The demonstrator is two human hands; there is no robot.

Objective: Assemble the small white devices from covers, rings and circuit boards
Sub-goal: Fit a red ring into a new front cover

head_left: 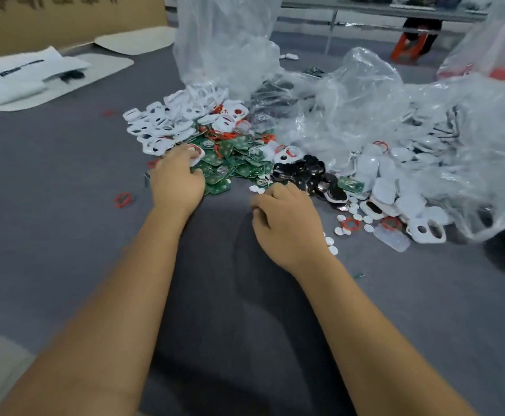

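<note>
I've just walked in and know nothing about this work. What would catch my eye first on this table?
The heap of green circuit boards at the table's middle, with white covers piled behind it to the left and red rings scattered about. Crumpled clear plastic bags sprawl across the right. The left hand reaches into the boards; the right hand rests curled nearby.

Circuit boards [239, 163] left of bags [380, 115]

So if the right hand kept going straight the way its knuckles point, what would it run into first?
Most likely the heap of black parts just beyond the right hand, possibly brushing the small white discs at its fingertips first. From this one view the depth is hard to judge.
</note>
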